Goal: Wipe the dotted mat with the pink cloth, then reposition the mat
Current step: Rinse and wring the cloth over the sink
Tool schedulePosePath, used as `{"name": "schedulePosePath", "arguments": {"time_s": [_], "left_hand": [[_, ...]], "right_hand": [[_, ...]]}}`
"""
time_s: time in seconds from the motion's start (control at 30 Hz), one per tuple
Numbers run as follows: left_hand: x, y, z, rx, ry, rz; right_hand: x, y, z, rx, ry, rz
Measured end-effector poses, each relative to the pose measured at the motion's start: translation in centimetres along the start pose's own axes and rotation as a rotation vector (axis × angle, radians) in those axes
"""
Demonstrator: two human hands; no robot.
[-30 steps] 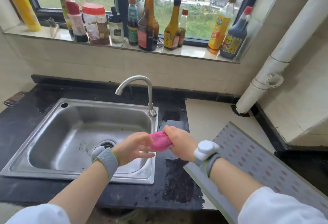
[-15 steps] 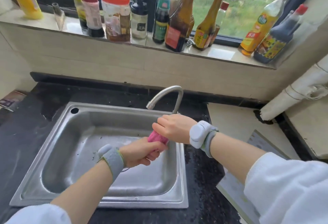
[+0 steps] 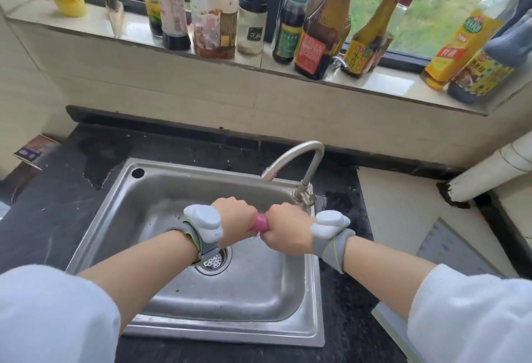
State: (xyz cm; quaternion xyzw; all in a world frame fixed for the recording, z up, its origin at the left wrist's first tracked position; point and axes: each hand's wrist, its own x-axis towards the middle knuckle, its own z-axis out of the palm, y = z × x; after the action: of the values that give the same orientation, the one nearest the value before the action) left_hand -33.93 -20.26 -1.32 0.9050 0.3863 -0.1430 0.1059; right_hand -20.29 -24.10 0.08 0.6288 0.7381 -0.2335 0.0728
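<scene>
We grip the pink cloth (image 3: pixel 260 224) tightly in both hands, left hand (image 3: pixel 234 220) and right hand (image 3: pixel 288 229), over the sink (image 3: pixel 161 190), likely wringing it before wiping the mat (image 3: pixel 460 253).

Pink cloth (image 3: pixel 260 223) bunched, dotted mat (image 3: pixel 454 250) flat

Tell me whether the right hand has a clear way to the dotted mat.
Probably yes: the mat lies just right of the right hand, nothing between, but that hand is gripping the pink cloth.
</scene>
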Motion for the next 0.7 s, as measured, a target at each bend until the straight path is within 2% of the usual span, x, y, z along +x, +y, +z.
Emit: {"name": "schedulePosePath", "arguments": {"time_s": [0.13,0.23,0.3,0.5,0.6,0.7], "left_hand": [[0.9,-1.6,1.3,0.072,0.128,0.101],[1.4,-2.5,2.5,0.098,0.382,0.255],[1.5,-2.8,2.7,0.186,0.462,0.265],[1.9,-2.7,3.0,0.164,0.507,0.336],[2.1,-1.9,2.9,0.13,0.493,0.328],[2.0,-0.5,3.6,0.016,0.454,0.267]], "right_hand": [[0.3,-0.8,1.2,0.419,-0.049,0.118],[0.2,-1.1,1.5,0.686,-0.098,0.223],[-0.1,-1.4,1.6,0.824,-0.145,0.277],[-0.8,-1.0,1.8,1.196,-0.323,0.343],[-1.3,0.0,2.0,1.144,-0.296,0.297],[-1.6,1.8,2.3,0.714,-0.129,0.2]]}}
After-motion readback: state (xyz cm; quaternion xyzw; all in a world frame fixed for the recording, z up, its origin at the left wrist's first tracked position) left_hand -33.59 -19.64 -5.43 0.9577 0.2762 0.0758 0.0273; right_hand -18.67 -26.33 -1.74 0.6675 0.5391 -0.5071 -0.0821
